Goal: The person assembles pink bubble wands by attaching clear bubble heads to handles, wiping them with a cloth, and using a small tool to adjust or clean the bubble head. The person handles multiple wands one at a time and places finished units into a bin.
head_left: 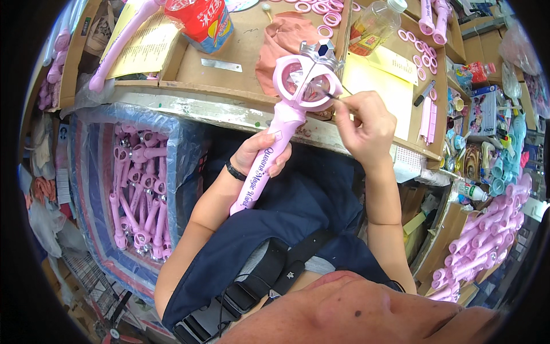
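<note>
Pink wand (291,117) slants up from the lap, its round head in front of the near edge of a long workbench (200,109). Left of the person's body stands a plastic-lined bag (189,146), filled with more pink wands (150,182); well off to the right, pink handles (481,241) are stacked in a sloping heap. On the bench, a cardboard tray (243,80) lies beyond the wand's head.

The left hand (255,152) has its fingers curled round the middle of the handle, holding it firmly from the side, with lettering showing below the grip and the wand's head well above the fingers. The right hand (369,123) is near the right rim of that head, thumb and forefinger pinched narrow on a thin dark tool, whose tip (330,96) reaches the rim; whether it touches cannot be told.

Behind the head lies a crumpled brownish-pink cloth (281,34). A red drink container (200,26) stands to the left, a clear bottle (375,26) to the right near pale yellow paper (395,86). Smaller are the silver crown (322,51) topping the wand, a flat metal strip (222,65) and scattered pink rings (427,51).
</note>
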`<state>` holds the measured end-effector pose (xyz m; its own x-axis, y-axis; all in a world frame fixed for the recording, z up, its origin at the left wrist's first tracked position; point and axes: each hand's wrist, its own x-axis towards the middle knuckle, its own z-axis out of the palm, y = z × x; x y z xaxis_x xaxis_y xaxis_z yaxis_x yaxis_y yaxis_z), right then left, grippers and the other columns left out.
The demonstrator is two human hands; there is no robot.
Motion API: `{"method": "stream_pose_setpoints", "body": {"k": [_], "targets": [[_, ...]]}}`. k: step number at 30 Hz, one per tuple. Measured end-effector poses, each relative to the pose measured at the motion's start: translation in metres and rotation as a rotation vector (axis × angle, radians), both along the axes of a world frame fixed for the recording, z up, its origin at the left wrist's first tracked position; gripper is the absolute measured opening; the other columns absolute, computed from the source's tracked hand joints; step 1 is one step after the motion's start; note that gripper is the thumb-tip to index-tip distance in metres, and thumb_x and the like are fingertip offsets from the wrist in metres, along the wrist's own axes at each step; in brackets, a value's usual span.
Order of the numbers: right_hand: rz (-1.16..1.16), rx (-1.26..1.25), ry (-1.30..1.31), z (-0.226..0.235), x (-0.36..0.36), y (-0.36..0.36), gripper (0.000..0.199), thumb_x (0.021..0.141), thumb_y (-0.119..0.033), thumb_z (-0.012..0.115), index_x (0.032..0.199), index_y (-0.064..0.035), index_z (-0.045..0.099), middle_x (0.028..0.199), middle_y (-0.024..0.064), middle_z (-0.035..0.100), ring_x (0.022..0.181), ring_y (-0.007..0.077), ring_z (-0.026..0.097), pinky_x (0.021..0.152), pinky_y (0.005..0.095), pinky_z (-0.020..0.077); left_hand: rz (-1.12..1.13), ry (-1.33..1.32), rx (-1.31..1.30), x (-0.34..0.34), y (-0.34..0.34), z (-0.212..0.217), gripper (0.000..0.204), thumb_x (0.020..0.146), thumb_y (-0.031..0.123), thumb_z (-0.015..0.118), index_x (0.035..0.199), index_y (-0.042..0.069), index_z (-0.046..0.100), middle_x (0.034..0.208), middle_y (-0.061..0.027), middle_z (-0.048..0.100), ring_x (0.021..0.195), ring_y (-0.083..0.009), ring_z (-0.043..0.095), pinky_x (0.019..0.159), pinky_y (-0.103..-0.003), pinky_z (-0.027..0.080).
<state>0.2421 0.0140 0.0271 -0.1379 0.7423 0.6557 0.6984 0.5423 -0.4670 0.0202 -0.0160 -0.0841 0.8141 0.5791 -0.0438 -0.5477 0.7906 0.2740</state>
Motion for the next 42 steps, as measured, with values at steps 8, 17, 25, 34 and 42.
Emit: {"method": "stream_pose_setpoints", "body": {"k": [8, 17, 25, 34, 42], "targets": [[0.025, 0.012, -0.099, -0.003, -0.001, 0.000, 0.013, 0.073, -0.009, 0.071, 0.073, -0.0091, 0.059, 0.068, 0.0034, 0.059, 0.055, 0.0206, 0.058, 0.048, 0.0308, 0.0451, 0.003, 0.010, -0.017, 0.000, -0.001, 0.000, 0.050, 0.090, 0.036, 0.057, 0.117, -0.003, 0.043, 0.072, -0.0139, 0.052, 0.049, -0.0186, 0.054, 0.043, -0.028, 0.046], [-0.212, 0.278, -0.201, -0.054, 0.057, -0.048, 0.018, 0.069, -0.012, 0.077, 0.083, -0.0117, 0.065, 0.104, 0.0050, 0.057, 0.091, 0.0264, 0.054, 0.079, 0.0368, 0.0454, -0.017, -0.057, -0.053, 0.001, 0.002, 0.002, 0.044, 0.089, 0.029, 0.060, 0.119, 0.002, 0.043, 0.075, -0.0159, 0.057, 0.052, -0.0194, 0.059, 0.046, -0.028, 0.049], [-0.303, 0.083, -0.424, -0.092, 0.062, -0.073, 0.032, 0.075, -0.042, 0.072, 0.098, -0.0202, 0.065, 0.121, 0.0049, 0.050, 0.113, 0.0282, 0.043, 0.097, 0.0443, 0.0333, -0.005, 0.096, 0.034, 0.000, 0.004, 0.011, 0.068, 0.089, 0.032, 0.058, 0.140, 0.002, 0.025, 0.070, -0.0126, 0.053, 0.049, -0.0165, 0.055, 0.043, -0.026, 0.046], [-0.170, 0.078, -0.432, -0.028, 0.011, -0.010, 0.060, 0.092, -0.058, 0.036, 0.126, -0.0132, 0.056, 0.133, 0.0158, 0.050, 0.129, 0.0338, 0.041, 0.105, 0.0496, 0.0258, -0.041, 0.485, 0.357, -0.014, -0.010, 0.041, 0.047, 0.087, 0.023, 0.064, 0.122, 0.003, 0.041, 0.074, -0.0117, 0.058, 0.055, -0.0169, 0.059, 0.048, -0.026, 0.049], [-0.312, -0.346, 0.075, -0.033, 0.162, 0.108, 0.025, 0.084, -0.024, 0.064, 0.098, -0.0030, 0.064, 0.103, 0.0141, 0.061, 0.102, 0.0262, 0.056, 0.088, 0.0338, 0.0442, 0.667, 0.639, 0.430, -0.054, -0.020, 0.060, 0.068, 0.098, 0.054, 0.023, 0.109, -0.005, 0.055, 0.094, -0.0161, 0.062, 0.074, -0.0232, 0.062, 0.071, -0.034, 0.050]]}}
